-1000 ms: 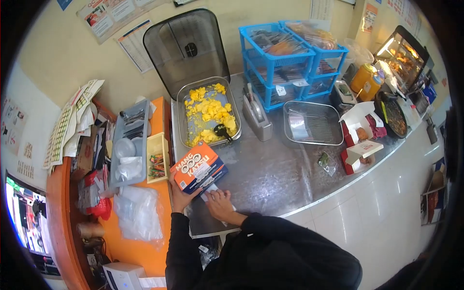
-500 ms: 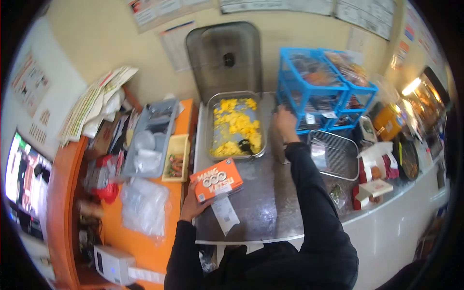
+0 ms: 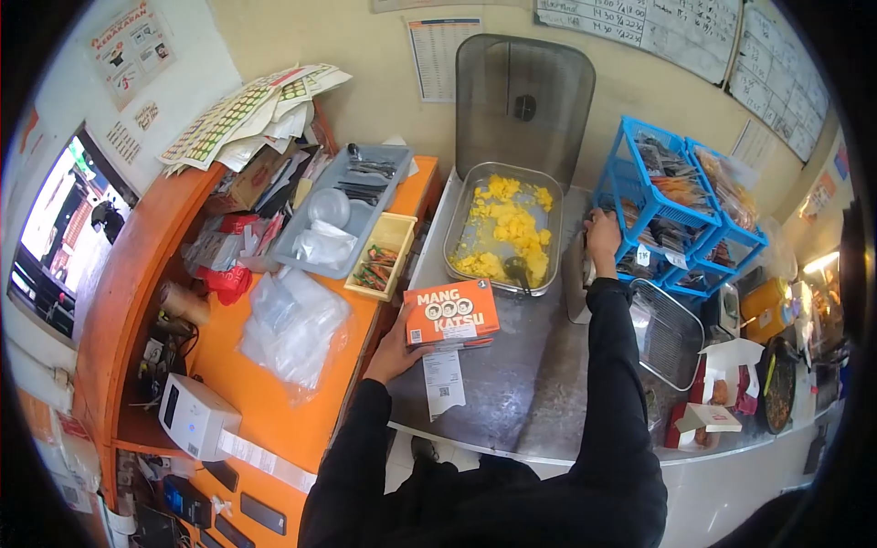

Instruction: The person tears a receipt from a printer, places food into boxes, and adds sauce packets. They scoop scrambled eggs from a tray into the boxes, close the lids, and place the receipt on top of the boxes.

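My left hand (image 3: 395, 349) holds an orange "Mang Katsu" box (image 3: 451, 313) by its near left side, just above the steel counter (image 3: 512, 384). A white receipt (image 3: 443, 383) hangs from under the box onto the counter. My right hand (image 3: 602, 233) is stretched far out to the tape dispenser (image 3: 575, 288) beside the blue drawer rack (image 3: 673, 212); its fingers rest on the dispenser's top, and whether they grip it is unclear. A steel tray of yellow food (image 3: 505, 228) with a black scoop (image 3: 518, 268) lies between my two hands.
An orange side counter (image 3: 256, 402) holds clear plastic bags (image 3: 292, 324), a grey cutlery bin (image 3: 340, 210), a yellow sachet tub (image 3: 381, 258) and a white printer (image 3: 194, 416). A wire tray (image 3: 665, 333), open white food boxes (image 3: 722, 384) and an orange bottle (image 3: 764, 300) stand at the right.
My right hand left the receipt by the box and reached far out to the tape dispenser. The left hand kept the orange box. My view swung left.
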Available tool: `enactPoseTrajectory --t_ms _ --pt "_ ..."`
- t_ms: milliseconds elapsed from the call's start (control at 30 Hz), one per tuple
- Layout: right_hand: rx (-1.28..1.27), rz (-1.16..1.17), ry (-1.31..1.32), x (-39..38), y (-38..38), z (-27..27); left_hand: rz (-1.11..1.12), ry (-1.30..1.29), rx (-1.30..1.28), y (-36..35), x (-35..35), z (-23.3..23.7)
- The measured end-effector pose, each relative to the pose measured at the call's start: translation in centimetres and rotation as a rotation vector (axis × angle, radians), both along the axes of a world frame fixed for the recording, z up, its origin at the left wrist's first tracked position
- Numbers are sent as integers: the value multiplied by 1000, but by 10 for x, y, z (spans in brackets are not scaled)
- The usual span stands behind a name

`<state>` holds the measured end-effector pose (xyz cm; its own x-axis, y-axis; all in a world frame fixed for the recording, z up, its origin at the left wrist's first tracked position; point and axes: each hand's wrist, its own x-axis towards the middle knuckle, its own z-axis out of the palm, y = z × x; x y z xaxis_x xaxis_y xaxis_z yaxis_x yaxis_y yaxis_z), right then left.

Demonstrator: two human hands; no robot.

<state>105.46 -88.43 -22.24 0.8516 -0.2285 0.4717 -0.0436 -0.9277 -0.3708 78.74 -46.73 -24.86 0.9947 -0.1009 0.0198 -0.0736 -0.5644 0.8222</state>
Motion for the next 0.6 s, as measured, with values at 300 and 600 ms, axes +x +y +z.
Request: enactPoseTrajectory --t_ms 300,600 --pt "685 236 -644 -78 29 47 359 -439 129 -20 -68 -26" --pt "839 604 205 -317 169 -24 -24 -175 614 -79 -162 -62"
